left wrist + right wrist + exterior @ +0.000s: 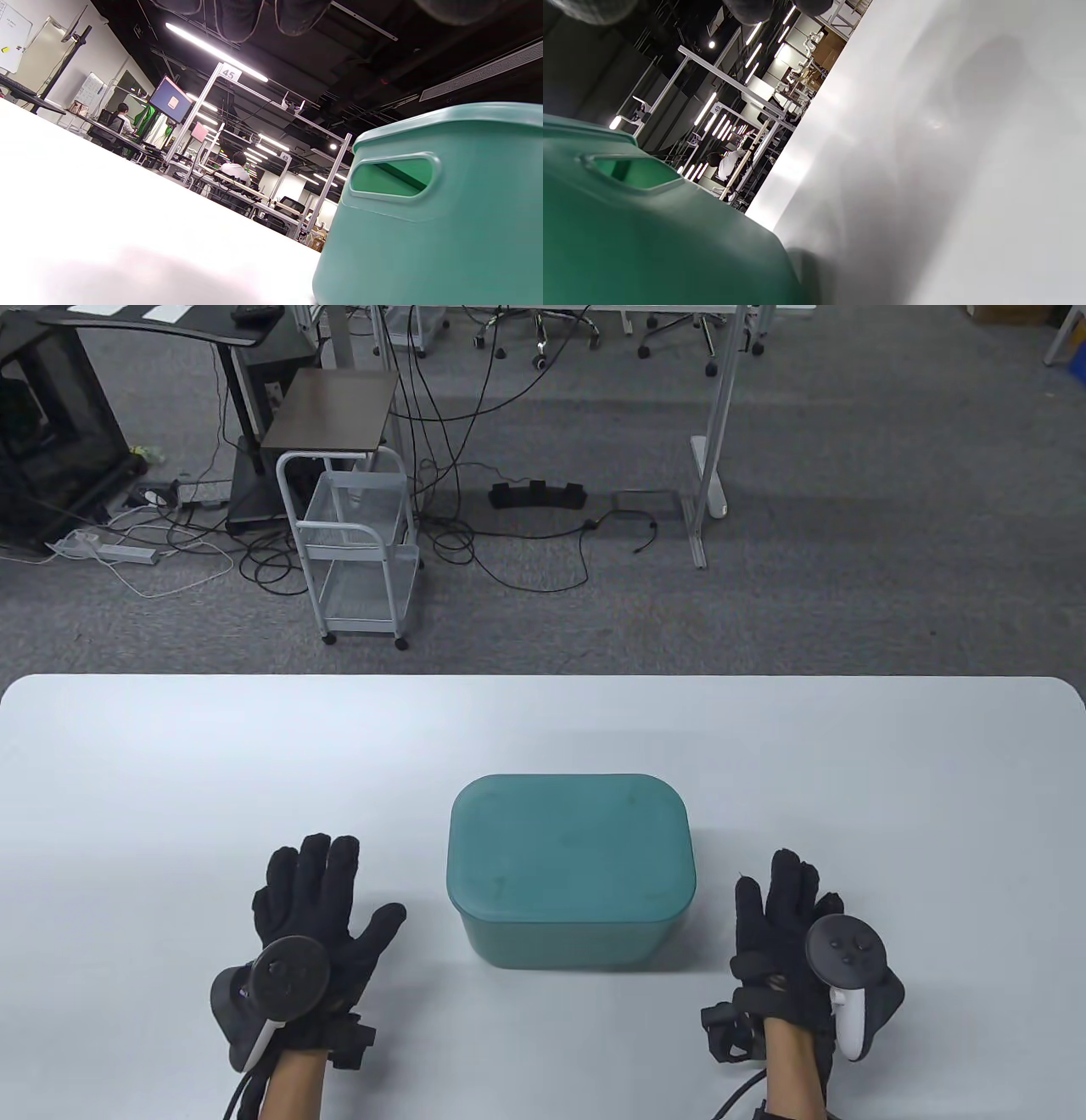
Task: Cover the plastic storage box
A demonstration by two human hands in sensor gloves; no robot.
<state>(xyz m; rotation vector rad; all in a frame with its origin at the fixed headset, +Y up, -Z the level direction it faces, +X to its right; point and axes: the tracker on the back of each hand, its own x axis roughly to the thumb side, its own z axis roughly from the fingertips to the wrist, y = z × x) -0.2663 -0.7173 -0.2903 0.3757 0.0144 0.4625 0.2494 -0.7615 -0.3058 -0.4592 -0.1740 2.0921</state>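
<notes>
A teal plastic storage box point(570, 899) stands on the white table point(170, 780), a matching teal lid point(568, 844) lying flat on top of it. The left wrist view shows its side point(432, 237) with a handle slot; the right wrist view shows the other side point(649, 237), also with a slot. My left hand point(318, 899) rests open on the table left of the box, fingers spread, holding nothing. My right hand point(785, 912) is open on the table right of the box, holding nothing. Neither hand touches the box.
Beyond the table's far edge are a white wire cart point(361, 551), cables on the carpet point(509, 551) and a metal desk frame point(713, 458).
</notes>
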